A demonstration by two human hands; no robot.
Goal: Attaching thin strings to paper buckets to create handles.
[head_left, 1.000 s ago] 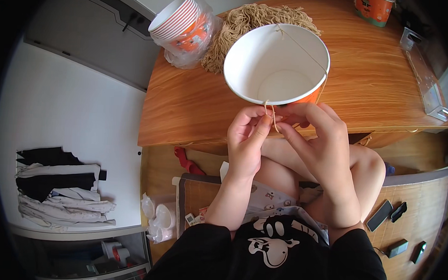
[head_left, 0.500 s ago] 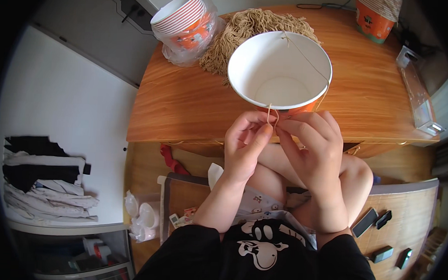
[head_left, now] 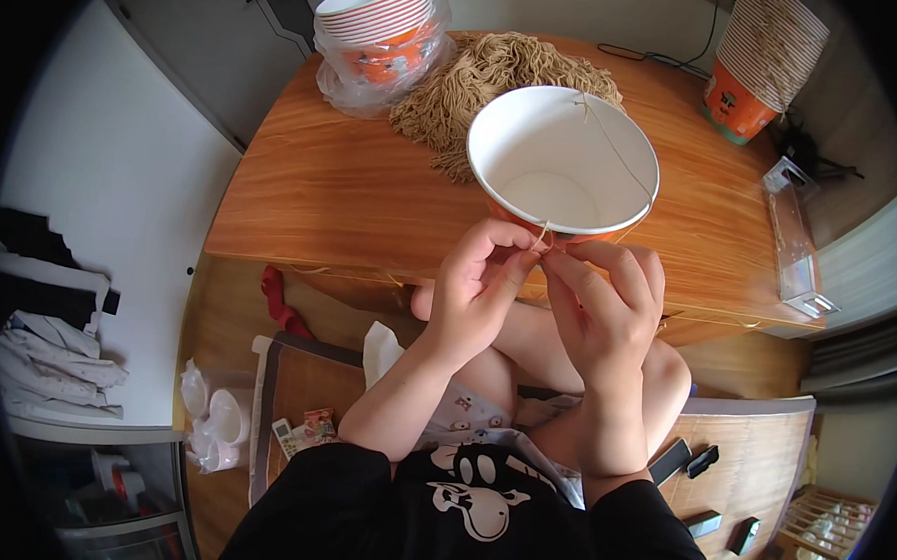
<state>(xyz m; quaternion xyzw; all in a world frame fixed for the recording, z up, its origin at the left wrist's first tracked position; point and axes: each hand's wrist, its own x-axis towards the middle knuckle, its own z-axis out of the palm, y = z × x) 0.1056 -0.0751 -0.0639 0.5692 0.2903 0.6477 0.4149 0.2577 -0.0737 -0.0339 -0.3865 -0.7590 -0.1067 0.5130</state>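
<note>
A large paper bucket (head_left: 535, 144), white inside and orange outside, stands near the table's front edge with its mouth tilted toward me. A thin tan string (head_left: 619, 155) runs from a knot at the far side of its rim, across the mouth and over the right rim. Another bit of the string passes through the near rim. There my left hand (head_left: 480, 286) pinches the string between thumb and index finger. Close against it, my right hand (head_left: 608, 297) also has its fingertips pinched on the string. The exact crossing of the strands is partly hidden by my fingers.
Behind the bucket lies a heap of tan strings (head_left: 507, 77) on the wooden table (head_left: 323, 184). Nested buckets in clear plastic (head_left: 374, 37) stand at the far left, more stacked buckets (head_left: 758, 73) at the far right. A clear plastic box (head_left: 799, 240) sits along the right edge.
My fingertips have drawn closer together, and the string loop at the near rim looks smaller. The whole view has shifted and turned slightly.
</note>
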